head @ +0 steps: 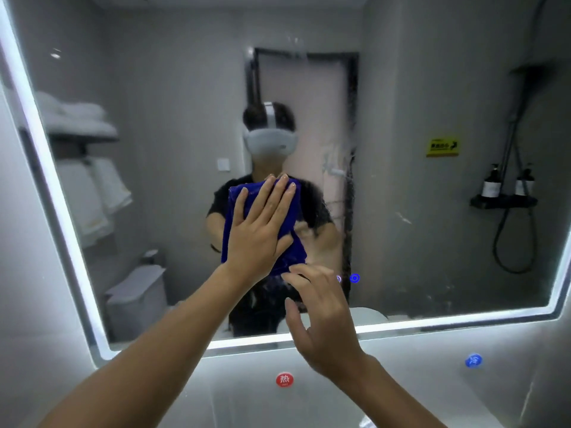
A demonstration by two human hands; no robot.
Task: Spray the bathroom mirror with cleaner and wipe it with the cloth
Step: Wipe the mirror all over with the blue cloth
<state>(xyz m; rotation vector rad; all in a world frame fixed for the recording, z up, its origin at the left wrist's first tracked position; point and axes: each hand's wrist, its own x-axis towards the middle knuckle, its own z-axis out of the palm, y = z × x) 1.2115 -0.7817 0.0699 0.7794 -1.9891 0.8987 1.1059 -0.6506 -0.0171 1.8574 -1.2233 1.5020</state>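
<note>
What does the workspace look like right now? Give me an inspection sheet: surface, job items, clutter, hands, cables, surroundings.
Surface: mirror with lit edge; streaks and spray residue right of centre, running down the glass.
Job's things: blue cloth folded, pressed flat on the glass. Spray bottle: nothing seen.
Clutter: nothing seen on the glass; small blue lit touch icon near the lower edge.
Hands: left hand flat, fingers spread, on the cloth; right hand open, fingertips by the cloth's lower corner, holding nothing.
Cables: nothing seen.
Surroundings: red hot sticker and blue cold sticker on the wall below the mirror; towels, shower hose and bottles appear only as reflections.
</note>
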